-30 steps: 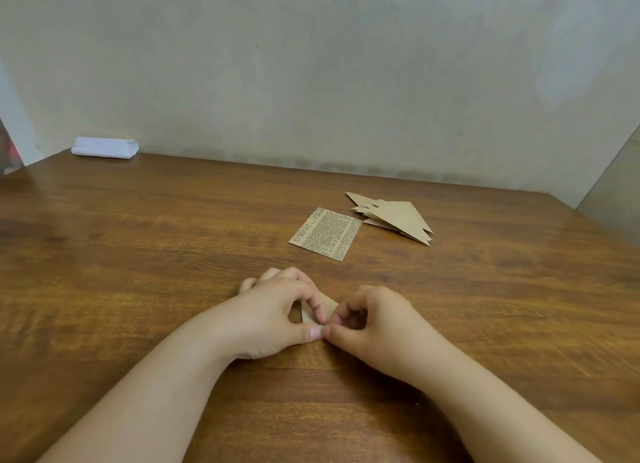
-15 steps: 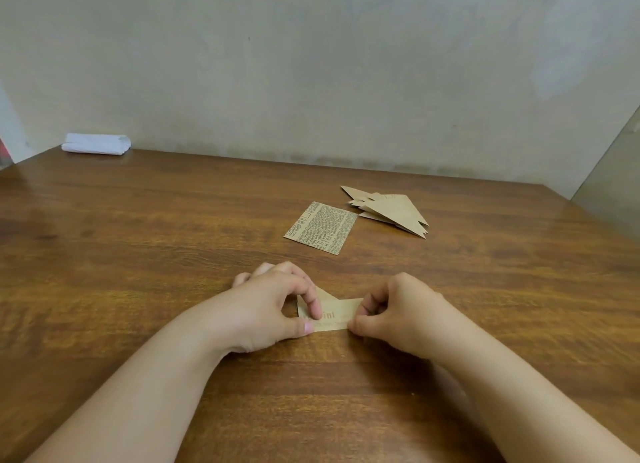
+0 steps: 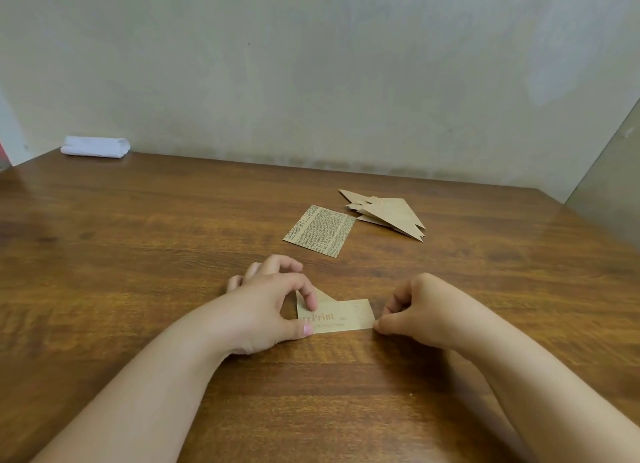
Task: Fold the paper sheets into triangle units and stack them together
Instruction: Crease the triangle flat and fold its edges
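Two hands (image 3: 266,310) (image 3: 426,310) pinch one strip (image 3: 341,319); one flat sheet (image 3: 320,230).

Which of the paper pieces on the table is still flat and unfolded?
The printed sheet beyond the hands, lying flat with newspaper text up. The strip in the hands is partly folded; the pile to its right is finished triangles.

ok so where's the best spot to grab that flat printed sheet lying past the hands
Probably the near left corner of the flat printed brown paper sheet, approached from the near side. It lies flat on the wooden table, so nudge that free corner up, then pinch; the folded triangle stack crowds its far right edge.
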Motion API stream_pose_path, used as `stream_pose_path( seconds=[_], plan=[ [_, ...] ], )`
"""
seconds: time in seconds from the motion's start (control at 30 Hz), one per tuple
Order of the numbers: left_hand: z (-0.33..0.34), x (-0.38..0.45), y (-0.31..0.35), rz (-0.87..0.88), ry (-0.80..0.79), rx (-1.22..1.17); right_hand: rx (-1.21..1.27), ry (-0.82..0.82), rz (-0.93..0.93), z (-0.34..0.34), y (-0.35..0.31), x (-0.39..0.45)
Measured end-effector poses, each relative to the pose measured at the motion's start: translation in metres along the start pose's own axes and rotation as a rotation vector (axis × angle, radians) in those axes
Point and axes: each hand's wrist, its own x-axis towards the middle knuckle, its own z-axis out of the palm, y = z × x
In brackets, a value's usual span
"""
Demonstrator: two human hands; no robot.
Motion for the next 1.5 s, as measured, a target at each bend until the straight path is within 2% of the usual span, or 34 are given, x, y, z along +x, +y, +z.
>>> stream_pose_path(
  seconds=[0.2,0.33,0.47,0.53,0.63,0.7,0.77,0.83,0.9,0.93,1.0,1.07,1.13,1.2,1.33,1.5],
  plan=[
    [0.000,0.000,0.002,-0.056,0.000,0.027,-0.031,0.015,0.004,-0.001,0.005,0.000],
    [-0.001,-0.001,0.003,-0.061,-0.003,0.032,0.042,0.137,-0.159,0.001,0.009,0.002],
    [-0.002,-0.001,0.001,-0.048,-0.002,0.050,-0.083,0.027,-0.285,0.012,-0.002,0.009],
    [-0.003,-0.002,0.001,-0.034,0.012,0.045,-0.040,-0.020,-0.286,0.010,-0.006,0.012],
    [-0.002,0.000,0.000,-0.024,0.088,0.049,0.161,-0.131,-0.282,0.001,-0.006,0.012],
    [-0.001,0.002,-0.001,-0.017,0.156,0.059,0.244,-0.142,-0.326,0.001,-0.003,0.011],
    [0.001,0.004,-0.002,-0.024,0.241,0.077,0.317,-0.077,-0.343,0.006,0.000,0.010],
    [0.003,0.005,-0.002,-0.090,0.360,0.043,0.392,0.065,-0.371,0.014,0.001,0.008],
    [0.003,0.003,0.001,-0.141,0.493,-0.102,0.522,0.256,-0.432,0.021,0.000,0.005],
    [0.002,0.001,0.004,-0.131,0.510,-0.208,0.584,0.337,-0.473,0.022,-0.001,0.004],
    [0.001,-0.004,0.013,-0.040,0.416,-0.404,0.586,0.499,-0.587,0.024,-0.002,0.002],
    [0.002,-0.010,0.025,0.076,0.292,-0.536,0.487,0.648,-0.703,0.027,-0.003,0.001],
    [0.006,-0.011,0.034,0.165,0.193,-0.629,0.415,0.707,-0.784,0.029,-0.005,0.000],
    [0.009,-0.011,0.037,0.210,0.145,-0.749,0.377,0.713,-0.830,0.030,-0.006,0.000],
    [0.003,-0.013,0.034,0.184,0.118,-1.065,0.438,0.651,-0.805,0.029,-0.006,-0.001],
    [0.001,-0.010,0.033,0.230,0.074,-1.314,0.729,0.378,-0.732,0.024,-0.006,-0.005]
  ],
)
